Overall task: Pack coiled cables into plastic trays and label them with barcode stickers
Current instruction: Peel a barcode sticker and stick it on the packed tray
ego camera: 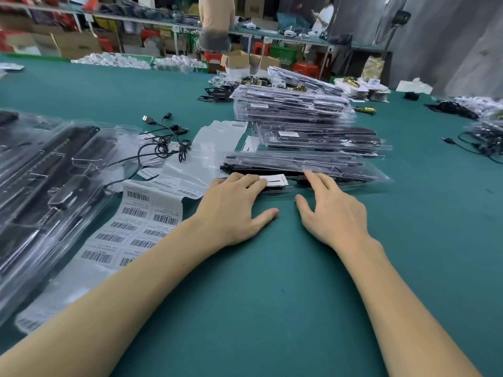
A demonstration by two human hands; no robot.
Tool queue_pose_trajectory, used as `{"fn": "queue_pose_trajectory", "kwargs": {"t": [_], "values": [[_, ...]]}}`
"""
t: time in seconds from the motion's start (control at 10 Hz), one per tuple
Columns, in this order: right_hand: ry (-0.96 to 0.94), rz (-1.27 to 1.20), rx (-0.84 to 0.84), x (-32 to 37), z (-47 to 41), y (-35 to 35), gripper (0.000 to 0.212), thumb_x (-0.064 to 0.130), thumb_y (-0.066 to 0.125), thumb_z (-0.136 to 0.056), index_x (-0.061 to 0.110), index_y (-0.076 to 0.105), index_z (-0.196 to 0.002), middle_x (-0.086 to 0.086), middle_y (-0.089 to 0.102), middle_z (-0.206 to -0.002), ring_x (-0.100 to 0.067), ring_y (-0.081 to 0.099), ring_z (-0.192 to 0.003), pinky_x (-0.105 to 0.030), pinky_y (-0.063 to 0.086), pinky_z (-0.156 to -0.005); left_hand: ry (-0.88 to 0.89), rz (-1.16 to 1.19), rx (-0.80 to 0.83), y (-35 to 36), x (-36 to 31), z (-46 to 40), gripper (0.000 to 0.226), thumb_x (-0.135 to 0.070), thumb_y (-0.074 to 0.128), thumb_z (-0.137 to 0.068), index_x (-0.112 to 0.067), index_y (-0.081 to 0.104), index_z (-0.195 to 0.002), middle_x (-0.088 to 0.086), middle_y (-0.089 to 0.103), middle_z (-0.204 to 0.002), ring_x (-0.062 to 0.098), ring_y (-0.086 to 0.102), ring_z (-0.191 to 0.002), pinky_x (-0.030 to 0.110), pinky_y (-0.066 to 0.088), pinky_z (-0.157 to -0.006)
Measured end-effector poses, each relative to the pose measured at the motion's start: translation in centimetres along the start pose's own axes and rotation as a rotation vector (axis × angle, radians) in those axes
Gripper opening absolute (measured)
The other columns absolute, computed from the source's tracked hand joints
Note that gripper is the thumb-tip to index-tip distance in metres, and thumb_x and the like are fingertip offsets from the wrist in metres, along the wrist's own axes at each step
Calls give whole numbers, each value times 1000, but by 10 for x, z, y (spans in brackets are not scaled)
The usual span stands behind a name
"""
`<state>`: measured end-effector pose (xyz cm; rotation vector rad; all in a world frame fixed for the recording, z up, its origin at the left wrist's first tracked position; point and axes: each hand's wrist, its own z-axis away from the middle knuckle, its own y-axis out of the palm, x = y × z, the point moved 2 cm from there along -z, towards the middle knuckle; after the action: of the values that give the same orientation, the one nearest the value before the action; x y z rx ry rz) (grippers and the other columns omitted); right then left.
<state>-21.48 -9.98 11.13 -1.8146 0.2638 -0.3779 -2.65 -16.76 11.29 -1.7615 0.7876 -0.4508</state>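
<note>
- A clear plastic tray holding black cable parts (304,170) is seen just right of frame centre on the green table (272,281), at the foot of a stack of filled clear trays (294,104).
- The left hand (234,210) is laid flat, fingers straight, on the tray's near edge and its white label (275,180).
- The right hand (329,210) is spread, fingertips touching the same tray.
- A sheet of barcode stickers (136,227) is seen left of the hands, with loose black cables (168,140) above it.
</note>
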Motion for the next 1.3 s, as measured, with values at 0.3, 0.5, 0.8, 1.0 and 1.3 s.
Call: {"fn": "queue_pose_trajectory", "kwargs": {"t": [0.3,0.5,0.8,1.0,1.3], "values": [[2,-2,-35,10,-2,-1,44,59,36,-99,40,44,-137,9,50,-143,-28,44,-120,-39,40,-87,2,-2,-4,0,-1,1,66,-68,38,-93,-27,43,-145,-10,44,-151,16,38,-137,37,31,-111],[-16,76,4,8,1,0,59,67,27,-97,39,38,-147,15,43,-152,-26,38,-128,-43,36,-95,2,-12,2,0,0,0,68,-69,36,-93,-28,41,-147,-10,43,-152,15,37,-139,36,29,-112],[22,75,78,5,7,-4,63,63,30,-99,41,20,-156,-4,25,-164,-28,30,-141,-46,33,-105,0,-18,10,-2,-1,2,68,-69,35,-93,-28,41,-147,-10,43,-152,16,37,-138,35,30,-111],[-24,-78,58,0,12,-15,58,49,47,-99,40,31,-154,-10,34,-160,-31,38,-139,-43,38,-106,-3,-9,19,-2,0,2,68,-69,36,-93,-28,41,-147,-11,42,-152,15,37,-139,35,30,-111],[-5,-391,-401,-3,10,-34,14,30,65,-88,22,77,-87,9,69,-76,-18,66,-77,-29,52,-70,5,-39,52,-4,-3,4,64,-63,29,-98,-24,35,-148,-8,44,-152,17,37,-139,38,30,-114]]}}
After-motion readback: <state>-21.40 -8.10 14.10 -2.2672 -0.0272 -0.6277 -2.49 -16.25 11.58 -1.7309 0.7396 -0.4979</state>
